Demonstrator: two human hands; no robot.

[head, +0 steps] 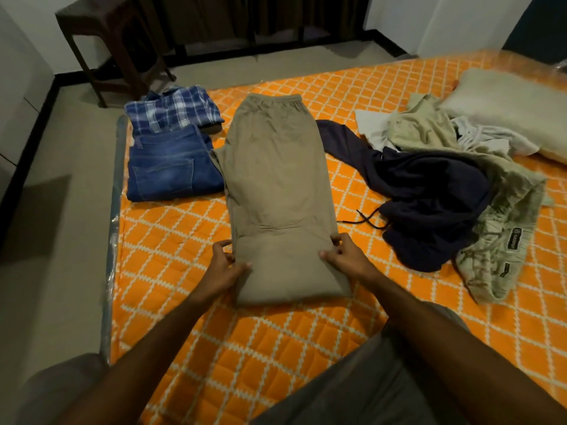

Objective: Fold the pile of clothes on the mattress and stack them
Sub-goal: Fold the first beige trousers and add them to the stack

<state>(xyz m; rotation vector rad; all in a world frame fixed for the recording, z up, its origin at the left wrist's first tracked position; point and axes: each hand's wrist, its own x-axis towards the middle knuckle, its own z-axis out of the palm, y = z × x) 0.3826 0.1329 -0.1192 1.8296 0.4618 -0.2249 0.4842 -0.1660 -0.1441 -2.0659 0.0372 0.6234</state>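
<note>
Currently, a pair of khaki trousers (276,185) is laid lengthwise at the centre of the orange mattress (214,348), with the waistband at 12 o'clock and the leg end doubled over at 6 o'clock. The left edge of the doubled part is pinched between thumb and fingers of the left hand (227,265). The right edge is pinched in the same way by the right hand (346,256). Both hands are curled round the cloth, not spread flat.

At 10 o'clock from the trousers, folded jeans (171,167) are placed near the mattress edge, touching the trousers' left side. A folded blue checked shirt (175,108) is set just beyond the jeans, touching them. At 3 o'clock, an unfolded heap is found: a dark navy garment (429,191) with a drawstring, and pale green clothes (503,216) beside and partly under it. A pillow (509,99) is seen at 2 o'clock, behind the heap. A dark wooden stool (104,41) stands on the floor at 11 o'clock.
</note>
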